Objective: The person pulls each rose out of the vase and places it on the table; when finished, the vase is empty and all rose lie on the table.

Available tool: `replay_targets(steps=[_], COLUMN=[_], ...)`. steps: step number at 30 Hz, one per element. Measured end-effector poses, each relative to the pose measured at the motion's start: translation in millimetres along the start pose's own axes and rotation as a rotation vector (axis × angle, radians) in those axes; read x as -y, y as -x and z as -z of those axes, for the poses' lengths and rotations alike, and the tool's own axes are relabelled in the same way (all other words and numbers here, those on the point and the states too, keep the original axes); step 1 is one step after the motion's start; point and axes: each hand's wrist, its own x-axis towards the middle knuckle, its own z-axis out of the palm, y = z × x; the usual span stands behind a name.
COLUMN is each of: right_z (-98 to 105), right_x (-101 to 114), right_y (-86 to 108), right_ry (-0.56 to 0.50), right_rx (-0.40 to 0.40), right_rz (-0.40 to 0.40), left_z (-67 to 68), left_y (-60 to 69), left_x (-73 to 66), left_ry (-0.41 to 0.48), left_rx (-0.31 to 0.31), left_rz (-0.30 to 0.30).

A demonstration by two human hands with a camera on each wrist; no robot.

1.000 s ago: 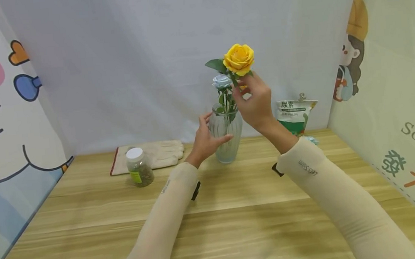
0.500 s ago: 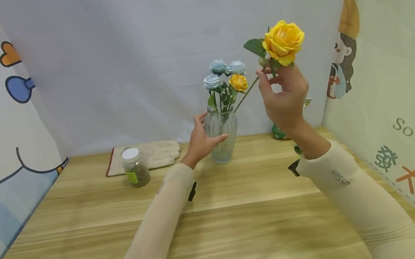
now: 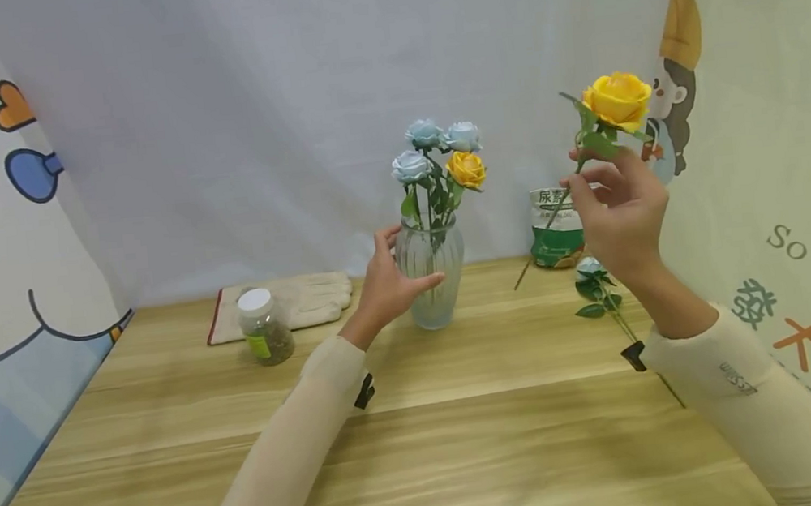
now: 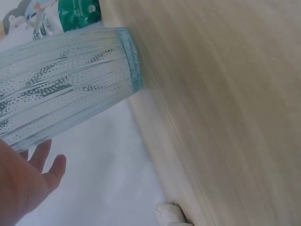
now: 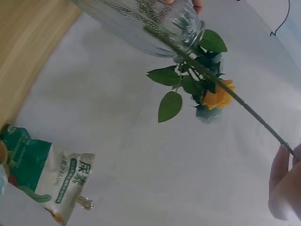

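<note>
My right hand [image 3: 625, 219] pinches the stem of a yellow rose [image 3: 618, 100] and holds it up to the right of the vase. The stem [image 5: 240, 100] slants down to the left, outside the glass. My left hand [image 3: 388, 283] grips the clear ribbed glass vase [image 3: 433, 279], its thumb across the front and the other fingers at the left side. Upright in the vase stand several pale blue roses [image 3: 411, 166] and one yellow rose [image 3: 467, 170]. In the left wrist view, the lower part of the vase [image 4: 70, 80] rests on the table.
Left of the vase, a white-lidded jar [image 3: 264, 328] stands before a pair of cream work gloves [image 3: 314, 298]. At the back right is a green and white bag [image 3: 557, 230], closed with a clip [image 5: 85, 203]. A pale blue rose [image 3: 590, 269] lies under my right forearm.
My right hand has drawn the yellow rose out of the vase and carried it right, then slightly lower. My left hand keeps hold of the vase.
</note>
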Motion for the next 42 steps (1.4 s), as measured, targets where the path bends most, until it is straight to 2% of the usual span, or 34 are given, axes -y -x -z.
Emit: replay_targets(steps=[4,8,15,18,25,28,31,37,42], right_z=[17.1,33.4,51.6,57.5,69.4,74.5,79.8,91.3,101.9], right_x=[-7.3,-24.9,-40.8,-47.9,-66.4,-75.5,-84.2,-99.4,-111.0], right_y=[10.1,19.9,44.2,53.8,61.1,61.4,61.2,66.3,72.4], right_ry=[-0.087,-0.052,0.099,0.130,0.163,0.184,0.225,0.308,0.297], right_rx=[0.026,0.105,0.416,0.502,0.568,0.596,0.635,0.747,0.784], right_rz=[-0.141,-0.231,-0.494,-0.570,-0.779,-0.843,-0.875,-0.962,-1.010], left_z=[0.6,1.1,6.9,10.4,20.0,26.2,31.7,37.5,36.9], left_y=[9.2,17.0,33.0,41.7,65.0,73.8,79.0,84.2,86.7], left_x=[-3.3,-7.7,-16.6,-20.0,-28.6,-30.0,-29.9,-28.7,-29.1], left_ry=[-0.028,-0.052,-0.069,-0.060,-0.040,-0.041,-0.044,-0.050,-0.039], left_rx=[-0.004,-0.015,-0.016,-0.013,-0.005,-0.017,-0.028,-0.017,0.004], left_rz=[-0.013,-0.028,-0.004,0.004,0.014,0.022,0.014,0.006,0.002])
